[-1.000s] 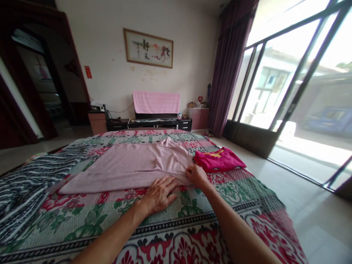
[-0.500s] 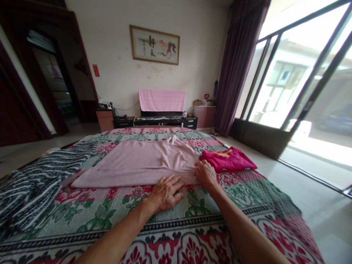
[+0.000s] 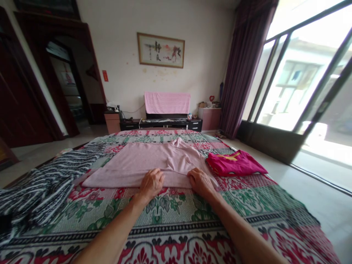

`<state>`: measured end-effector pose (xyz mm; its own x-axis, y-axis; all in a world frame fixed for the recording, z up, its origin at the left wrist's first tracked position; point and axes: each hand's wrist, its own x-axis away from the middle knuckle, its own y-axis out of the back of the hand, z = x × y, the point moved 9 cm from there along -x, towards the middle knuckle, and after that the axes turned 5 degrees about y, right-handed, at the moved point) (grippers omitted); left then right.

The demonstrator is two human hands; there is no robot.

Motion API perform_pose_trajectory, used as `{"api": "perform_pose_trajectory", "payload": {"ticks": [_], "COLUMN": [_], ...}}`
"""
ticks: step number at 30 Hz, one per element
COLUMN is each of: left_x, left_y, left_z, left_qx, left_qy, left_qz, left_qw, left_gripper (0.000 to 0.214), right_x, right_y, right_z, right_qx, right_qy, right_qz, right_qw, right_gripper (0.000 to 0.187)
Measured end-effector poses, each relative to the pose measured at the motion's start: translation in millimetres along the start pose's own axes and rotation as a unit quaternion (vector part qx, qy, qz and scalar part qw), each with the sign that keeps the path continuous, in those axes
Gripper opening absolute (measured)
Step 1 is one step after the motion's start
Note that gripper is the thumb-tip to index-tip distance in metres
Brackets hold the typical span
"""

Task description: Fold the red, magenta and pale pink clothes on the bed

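A pale pink garment (image 3: pixel 143 163) lies spread flat on a bed with a red and green floral cover (image 3: pixel 170 216). My left hand (image 3: pixel 150 183) rests on the garment's near edge, fingers curled onto the cloth. My right hand (image 3: pixel 200 181) sits a little to the right on the same edge, fingers bent and gripping the fabric. A folded magenta garment (image 3: pixel 233 164) with a yellow mark lies just right of the pink one.
A black and white striped cloth (image 3: pixel 41 187) is heaped on the bed's left side. Beyond the bed stand a low dark cabinet (image 3: pixel 162 124) draped with a pink towel, a framed picture, a doorway at left and glass doors with a purple curtain at right.
Both hands have shifted left along the garment's near edge. My left hand went from lying flat on the cover to curling onto the pink cloth. The view has turned slightly.
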<state>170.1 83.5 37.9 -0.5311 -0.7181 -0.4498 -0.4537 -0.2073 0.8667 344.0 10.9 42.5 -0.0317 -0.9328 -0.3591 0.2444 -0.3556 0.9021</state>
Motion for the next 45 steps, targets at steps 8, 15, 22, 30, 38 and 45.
{"api": "perform_pose_trajectory", "payload": {"ticks": [8,15,22,30,38,45], "left_x": [-0.2,1.8,3.3,4.7,4.1,5.7], "left_y": [-14.7,-9.7,-4.6,-3.6,-8.5,-1.3], "left_z": [10.5,6.2,1.7,-6.3,-4.6,-8.6], "left_qx": [-0.02,-0.016,0.001,-0.007,-0.005,0.007], "left_qy": [-0.005,-0.001,0.001,-0.024,-0.026,-0.027], "left_qz": [0.004,0.001,0.005,0.01,0.023,0.026], "left_qw": [1.0,1.0,1.0,1.0,0.999,0.999], "left_gripper": [0.028,0.028,0.026,0.028,0.032,0.03], "right_x": [-1.6,-47.6,-97.0,-102.5,-93.8,-91.8], "right_y": [0.4,-11.9,-40.6,-49.2,-42.1,-37.8], "right_z": [-2.1,18.9,28.4,25.4,13.3,20.3], "right_qx": [-0.013,-0.028,0.006,0.035,-0.002,-0.037], "right_qy": [-0.005,0.006,-0.114,-0.123,-0.161,-0.15], "right_qz": [-0.029,-0.034,0.008,-0.002,-0.07,-0.073], "right_qw": [0.999,0.999,0.993,0.992,0.985,0.985], "right_gripper": [0.025,0.031,0.037,0.031,0.036,0.037]}}
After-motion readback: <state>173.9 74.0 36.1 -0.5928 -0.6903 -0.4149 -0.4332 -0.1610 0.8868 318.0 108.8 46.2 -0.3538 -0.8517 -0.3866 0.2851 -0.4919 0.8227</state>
